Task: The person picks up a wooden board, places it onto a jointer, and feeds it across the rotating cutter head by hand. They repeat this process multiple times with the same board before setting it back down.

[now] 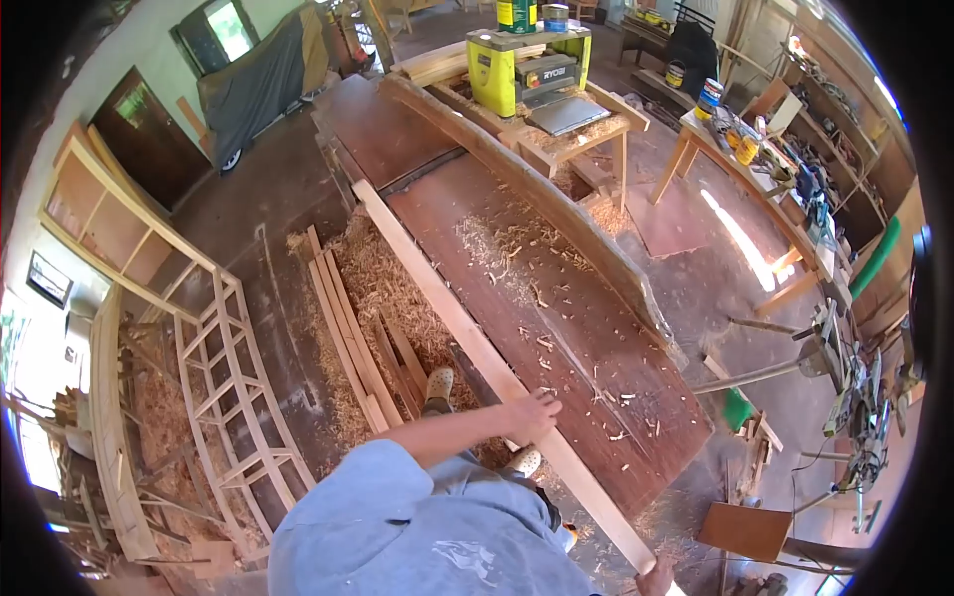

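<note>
A long, pale wooden board (pixel 452 316) runs diagonally along the near edge of the brown worktop. My left hand (pixel 532 416) reaches across the board's middle, fingers curled over its far edge. Close to the board's near end, at the bottom of the view, my right hand (pixel 656 577) is wrapped around it; part of that hand is cut off. Wood shavings lie scattered over the brown worktop (pixel 447 204) beyond the board.
A green Ryobi planer (pixel 492 74) stands on a wooden stand at the back. Several cut strips (pixel 343 328) lie among floor shavings by my feet. Wooden frames (pixel 234 368) stand at left. A side table (pixel 735 149) holds cans and tools at right.
</note>
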`<state>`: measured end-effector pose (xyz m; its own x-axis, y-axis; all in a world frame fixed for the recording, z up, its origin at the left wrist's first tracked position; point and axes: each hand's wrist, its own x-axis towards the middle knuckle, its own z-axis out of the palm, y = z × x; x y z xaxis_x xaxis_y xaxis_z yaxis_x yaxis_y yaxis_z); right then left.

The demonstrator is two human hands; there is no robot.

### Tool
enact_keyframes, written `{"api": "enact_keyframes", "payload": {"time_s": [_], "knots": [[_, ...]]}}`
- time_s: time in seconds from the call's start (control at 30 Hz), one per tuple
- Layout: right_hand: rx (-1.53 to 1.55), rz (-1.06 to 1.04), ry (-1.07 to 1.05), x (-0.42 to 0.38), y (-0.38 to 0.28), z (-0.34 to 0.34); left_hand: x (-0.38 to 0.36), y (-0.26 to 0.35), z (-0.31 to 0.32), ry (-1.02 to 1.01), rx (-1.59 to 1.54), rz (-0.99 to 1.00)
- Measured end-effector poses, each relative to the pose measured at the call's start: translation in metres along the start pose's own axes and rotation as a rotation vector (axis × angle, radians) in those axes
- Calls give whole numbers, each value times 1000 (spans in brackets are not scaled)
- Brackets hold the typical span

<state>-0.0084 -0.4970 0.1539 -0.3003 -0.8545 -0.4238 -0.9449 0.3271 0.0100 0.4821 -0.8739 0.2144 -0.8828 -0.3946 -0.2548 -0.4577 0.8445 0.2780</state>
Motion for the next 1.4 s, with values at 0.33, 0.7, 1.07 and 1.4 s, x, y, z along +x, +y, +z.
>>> {"api": "enact_keyframes", "payload": {"time_s": [0.33,0.7,1.07,1.4], "knots": [[-77,103,-613,21,45,-13,-10,-35,30,638,-295,-996],[19,-183,-673,57,48,-57,60,-134,29,989,-789,-1605],[8,-70,-420,32,33,-52,66,-125,41,1139,-647,-1622],[-184,-183,-364,46,-9,-57,56,-180,43,1301,-575,-1529]]}}
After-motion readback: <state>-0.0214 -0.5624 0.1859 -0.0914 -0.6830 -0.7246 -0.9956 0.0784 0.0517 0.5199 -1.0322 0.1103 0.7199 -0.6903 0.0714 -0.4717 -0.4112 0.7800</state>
